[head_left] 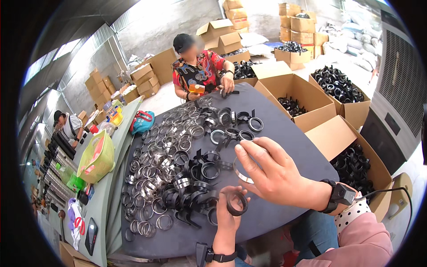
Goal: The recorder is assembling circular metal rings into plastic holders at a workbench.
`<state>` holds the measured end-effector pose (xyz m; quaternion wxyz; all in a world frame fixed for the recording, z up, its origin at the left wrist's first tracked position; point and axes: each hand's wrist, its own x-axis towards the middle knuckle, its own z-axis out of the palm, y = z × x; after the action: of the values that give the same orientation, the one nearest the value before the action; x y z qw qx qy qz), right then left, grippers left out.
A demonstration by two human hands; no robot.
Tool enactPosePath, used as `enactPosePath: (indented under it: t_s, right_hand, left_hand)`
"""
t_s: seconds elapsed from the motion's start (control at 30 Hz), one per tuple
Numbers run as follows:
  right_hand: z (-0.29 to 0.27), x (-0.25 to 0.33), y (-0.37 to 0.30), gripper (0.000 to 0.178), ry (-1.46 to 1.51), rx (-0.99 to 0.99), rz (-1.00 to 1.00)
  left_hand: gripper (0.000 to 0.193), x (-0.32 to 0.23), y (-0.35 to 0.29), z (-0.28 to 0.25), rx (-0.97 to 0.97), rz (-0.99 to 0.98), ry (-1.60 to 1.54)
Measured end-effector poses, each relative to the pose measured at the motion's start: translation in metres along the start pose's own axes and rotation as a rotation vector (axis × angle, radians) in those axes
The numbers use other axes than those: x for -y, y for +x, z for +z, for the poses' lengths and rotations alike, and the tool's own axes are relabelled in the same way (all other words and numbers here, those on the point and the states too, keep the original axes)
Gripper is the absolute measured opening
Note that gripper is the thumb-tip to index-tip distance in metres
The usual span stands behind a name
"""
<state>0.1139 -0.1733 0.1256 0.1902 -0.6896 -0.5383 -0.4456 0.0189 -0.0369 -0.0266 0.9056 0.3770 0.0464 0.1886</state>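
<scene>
My left hand [226, 218] is near the table's front edge, its fingers wrapped round a black ring [231, 207] that stands tilted in the palm. Just above and to the right, my right hand [278, 175] pinches a silver metal ring [243, 177] at its left side; the thumb is mostly hidden behind the fingers. The two rings are apart. Left of my hands lies a heap of black rings with tabs [191, 196]. Beyond it, many loose silver rings [149, 173] cover the left half of the dark grey table [284, 222].
Across the table a person [198, 66] handles a black ring and an orange-yellow object [197, 88]. Open cartons [307, 100] with black parts line the right side. Left stands a greenish table [109, 196] with a yellow-green basket [96, 156], red scissors [79, 225] and a phone [90, 236].
</scene>
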Motion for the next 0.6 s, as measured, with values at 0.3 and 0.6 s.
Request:
enactPosePath:
  t_s: [0.3,0.6]
  right_hand:
    - [0.006,0.005,-0.016,0.049,0.054,0.001,-0.054]
    - [0.047,0.033,-0.085,0.049,1.651,0.302,1.174]
  left_hand:
    - [0.059,0.0,0.004,-0.007,0.003,-0.041,-0.154]
    - [0.062,-0.006,0.0,0.003,-0.032,0.102,-0.134]
